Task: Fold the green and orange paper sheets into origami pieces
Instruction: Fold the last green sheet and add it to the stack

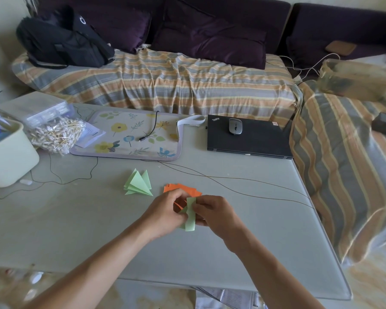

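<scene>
Head view: the left hand (165, 216) and right hand (214, 214) meet over the worktop (76, 230), each grip pinched on a folded green paper strip (190, 217) held upright between them. Orange paper pieces (184, 188) lie just behind the hands. A folded green origami piece (138, 183) rests on the worktop to the left, apart from them.
</scene>
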The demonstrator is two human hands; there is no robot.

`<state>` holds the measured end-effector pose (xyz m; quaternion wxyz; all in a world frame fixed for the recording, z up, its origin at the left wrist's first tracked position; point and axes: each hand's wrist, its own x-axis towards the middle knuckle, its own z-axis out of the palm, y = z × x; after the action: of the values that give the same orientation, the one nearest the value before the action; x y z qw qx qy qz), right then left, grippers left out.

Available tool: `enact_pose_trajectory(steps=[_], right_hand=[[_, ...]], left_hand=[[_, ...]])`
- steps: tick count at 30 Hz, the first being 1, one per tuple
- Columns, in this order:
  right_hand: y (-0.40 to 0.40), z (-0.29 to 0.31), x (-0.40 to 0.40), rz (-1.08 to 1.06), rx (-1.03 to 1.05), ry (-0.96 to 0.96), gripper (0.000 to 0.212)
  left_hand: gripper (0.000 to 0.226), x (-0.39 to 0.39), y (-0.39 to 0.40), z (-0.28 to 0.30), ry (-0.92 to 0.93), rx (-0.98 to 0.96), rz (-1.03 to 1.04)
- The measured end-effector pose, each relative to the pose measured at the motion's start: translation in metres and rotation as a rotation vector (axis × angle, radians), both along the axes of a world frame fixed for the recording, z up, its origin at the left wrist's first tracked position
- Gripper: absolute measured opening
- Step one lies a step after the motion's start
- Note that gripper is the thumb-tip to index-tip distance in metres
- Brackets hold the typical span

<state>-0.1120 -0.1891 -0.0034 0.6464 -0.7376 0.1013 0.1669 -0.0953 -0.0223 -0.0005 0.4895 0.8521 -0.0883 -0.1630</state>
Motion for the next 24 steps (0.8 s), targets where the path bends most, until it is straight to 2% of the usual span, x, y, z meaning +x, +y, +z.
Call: enact_pose_trajectory(steps=[3,6,10,16,18,22,24], right_hand=[[0.0,0.003,-0.001,-0.011,0.035,0.009,0.021],[0.0,0.005,-0.001,-0.031,0.076,0.007,0.025],[-0.001,0.003,0.0,-0.022,0.084,0.002,0.021],[-0.001,0.001,0.0,0.018,-0.017,-0.011,0.039],[-0.001,-0.001,0.001,0.006,-0.039,-0.007,0.033],[-0.001,-0.006,0.002,-0.04,-0.044,-0.02,0.005],[0.0,-0.006,0.003,-0.043,-0.061,-0.036,0.008]], left_hand=[[0.022,-0.002,-0.002,0.005,-0.008,-0.039,-0.014],[0.02,-0.003,-0.004,0.009,-0.053,-0.042,-0.029],[0.023,-0.004,-0.004,0.008,-0.119,-0.006,-0.034],[0.03,-0.003,-0.005,0.001,-0.161,0.095,-0.014],[0.038,-0.002,-0.005,-0.004,-0.191,0.162,-0.004],[0.041,-0.001,-0.004,-0.009,-0.242,0.245,-0.014],[0.034,-0.001,-0.004,-0.005,-0.223,0.246,-0.01]])
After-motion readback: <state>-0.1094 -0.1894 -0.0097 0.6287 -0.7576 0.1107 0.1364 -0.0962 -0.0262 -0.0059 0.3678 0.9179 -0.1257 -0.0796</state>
